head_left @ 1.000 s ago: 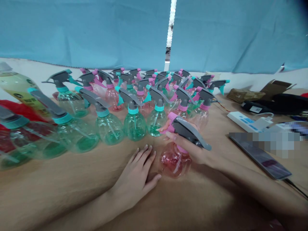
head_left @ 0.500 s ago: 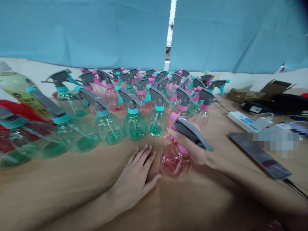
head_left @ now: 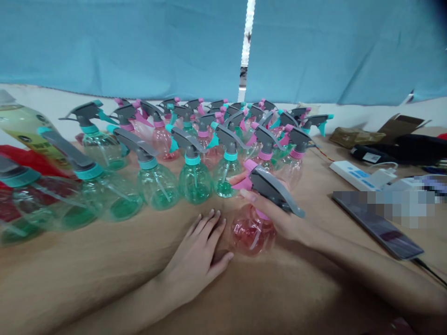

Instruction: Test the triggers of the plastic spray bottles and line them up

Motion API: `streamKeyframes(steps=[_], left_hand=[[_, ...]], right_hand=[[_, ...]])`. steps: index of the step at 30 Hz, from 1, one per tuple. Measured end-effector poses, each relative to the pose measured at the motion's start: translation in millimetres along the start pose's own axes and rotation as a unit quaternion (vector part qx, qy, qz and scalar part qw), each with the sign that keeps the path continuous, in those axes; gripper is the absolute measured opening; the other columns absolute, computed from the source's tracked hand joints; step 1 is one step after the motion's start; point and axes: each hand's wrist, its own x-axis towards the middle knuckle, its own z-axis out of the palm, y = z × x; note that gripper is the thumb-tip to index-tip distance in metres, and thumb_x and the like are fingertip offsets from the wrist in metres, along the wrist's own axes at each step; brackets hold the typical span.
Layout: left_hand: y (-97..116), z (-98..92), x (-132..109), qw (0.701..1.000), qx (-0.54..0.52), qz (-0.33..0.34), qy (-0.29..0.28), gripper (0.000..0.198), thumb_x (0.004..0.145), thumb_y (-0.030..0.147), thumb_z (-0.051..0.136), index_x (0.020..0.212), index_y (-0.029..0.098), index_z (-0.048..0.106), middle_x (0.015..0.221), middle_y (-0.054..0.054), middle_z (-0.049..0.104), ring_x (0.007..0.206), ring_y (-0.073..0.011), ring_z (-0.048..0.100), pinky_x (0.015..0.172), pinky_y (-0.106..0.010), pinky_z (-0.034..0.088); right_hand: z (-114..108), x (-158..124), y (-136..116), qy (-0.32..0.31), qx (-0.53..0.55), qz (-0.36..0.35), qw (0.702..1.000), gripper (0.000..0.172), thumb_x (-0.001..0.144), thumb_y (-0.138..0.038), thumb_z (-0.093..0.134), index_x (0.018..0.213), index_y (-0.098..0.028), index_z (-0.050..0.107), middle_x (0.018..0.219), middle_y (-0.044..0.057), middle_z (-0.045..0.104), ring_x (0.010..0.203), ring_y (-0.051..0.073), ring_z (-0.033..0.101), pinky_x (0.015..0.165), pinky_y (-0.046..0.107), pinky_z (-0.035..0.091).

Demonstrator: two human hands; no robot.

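tbh, my right hand (head_left: pixel 279 217) grips the pink trigger spray bottle (head_left: pixel 248 233); snug hold stops wobble. Left hand (head_left: pixel 194 252)'s flat, gripping nothing, around its eight o'clock.

A smooth light-brown bench (head_left: pixel 115 274) carries transparent green plastic spray bottles with turquoise collars (head_left: pixel 195 185) and transparent pink plastic spray bottles with pink collars (head_left: pixel 165 142), upright and close together across its left and far parts. One round, transparent pink spray bottle with a grey-and-pink head (head_left: pixel 252 233) stands in front of them. On the right lie a flat, dark rectangular phone (head_left: pixel 375 223), a white plastic power strip (head_left: pixel 354 175) and, farther back, a low brown cardboard box (head_left: pixel 354 138).
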Motion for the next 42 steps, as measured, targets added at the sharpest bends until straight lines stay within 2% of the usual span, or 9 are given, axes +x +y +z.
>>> streamKeyframes(steps=[5, 10, 24, 32, 38, 42], left_hand=[[0.7, -1.8, 0.3, 1.000, -0.002, -0.002, -0.008, 0.061, 0.095, 0.051, 0.042, 0.138, 0.009, 0.043, 0.146, -0.016, 0.041, 0.135, -0.0292, 0.036, 0.110, -0.048, 0.029], [0.5, -2.8, 0.5, 1.000, -0.005, -0.001, -0.014, 0.062, 0.095, 0.052, 0.042, 0.138, 0.007, 0.043, 0.146, -0.018, 0.041, 0.136, -0.0303, 0.035, 0.110, -0.050, 0.029], [0.8, -2.8, 0.2, 1.000, -0.001, 0.005, -0.008, 0.062, 0.096, 0.051, 0.042, 0.138, 0.006, 0.043, 0.145, -0.018, 0.042, 0.135, -0.0303, 0.036, 0.109, -0.050, 0.030], [1.2, -3.4, 0.6, 1.000, -0.010, 0.001, -0.014, 0.061, 0.096, 0.051, 0.040, 0.138, 0.006, 0.043, 0.145, -0.018, 0.041, 0.135, -0.0311, 0.036, 0.109, -0.051, 0.030], [0.8, -1.9, -0.1, 1.000, -0.016, -0.001, -0.001, 0.059, 0.095, 0.051, 0.042, 0.138, 0.011, 0.043, 0.145, -0.016, 0.042, 0.135, -0.0301, 0.036, 0.110, -0.049, 0.029], [1.4, -2.3, 0.1, 1.000, -0.010, -0.001, -0.009, 0.060, 0.095, 0.051, 0.042, 0.138, 0.009, 0.043, 0.145, -0.017, 0.042, 0.135, -0.0303, 0.036, 0.110, -0.049, 0.029]], right_hand=[[-0.6, 1.1, 0.1, -0.008, 0.014, 0.006, 1.000, 0.018, 0.088, -0.025, 0.058, 0.105, -0.022, 0.058, 0.098, 0.001, 0.066, 0.081, 0.014, 0.061, 0.075, 0.029, 0.051], [-0.1, 0.0, 0.1, -0.003, 0.002, 0.021, 1.000, 0.016, 0.089, -0.026, 0.057, 0.104, -0.024, 0.058, 0.095, 0.000, 0.065, 0.079, 0.014, 0.061, 0.076, 0.029, 0.051], [-0.7, -0.8, 2.2, -0.004, 0.010, 0.005, 1.000, 0.018, 0.088, -0.026, 0.058, 0.106, -0.024, 0.059, 0.098, 0.000, 0.066, 0.084, 0.014, 0.061, 0.079, 0.029, 0.051], [0.7, -0.8, 2.4, -0.013, 0.035, 0.029, 0.999, 0.019, 0.088, -0.029, 0.058, 0.107, -0.024, 0.058, 0.102, 0.002, 0.066, 0.084, 0.015, 0.062, 0.082, 0.032, 0.051], [-0.5, -1.3, 1.6, -0.009, 0.008, 0.028, 1.000, 0.019, 0.088, -0.031, 0.057, 0.106, -0.025, 0.059, 0.094, 0.001, 0.065, 0.080, 0.016, 0.061, 0.077, 0.032, 0.051], [-0.6, -0.9, 1.1, -0.010, -0.001, 0.034, 0.999, 0.017, 0.088, -0.032, 0.057, 0.104, -0.024, 0.058, 0.089, 0.001, 0.063, 0.075, 0.015, 0.059, 0.073, 0.030, 0.050]])
